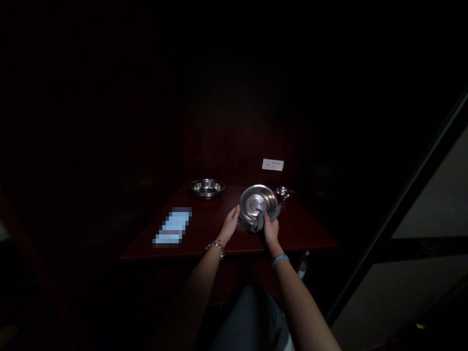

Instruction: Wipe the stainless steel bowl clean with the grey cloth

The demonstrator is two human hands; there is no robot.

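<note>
Above the dark red table, a shiny metal basin (255, 198) is held up and tilted, its round face turned toward me. My left hand (230, 224) grips the basin's left rim, thumb along the edge. A grey cloth (258, 223) is bunched in my right hand (271, 229) and lies against the lower right of the basin. The right fingers are closed around the cloth; some of them are hidden behind it. Part of the cloth sticks out to the right of that hand.
At the back left of the table (204, 248) sits another metal basin (206, 195). A smaller metal bowl (284, 193) stands behind the held basin, to the right. A pixelated bright rectangle (173, 226) lies on the left. The back wall carries a white socket panel (272, 165).
</note>
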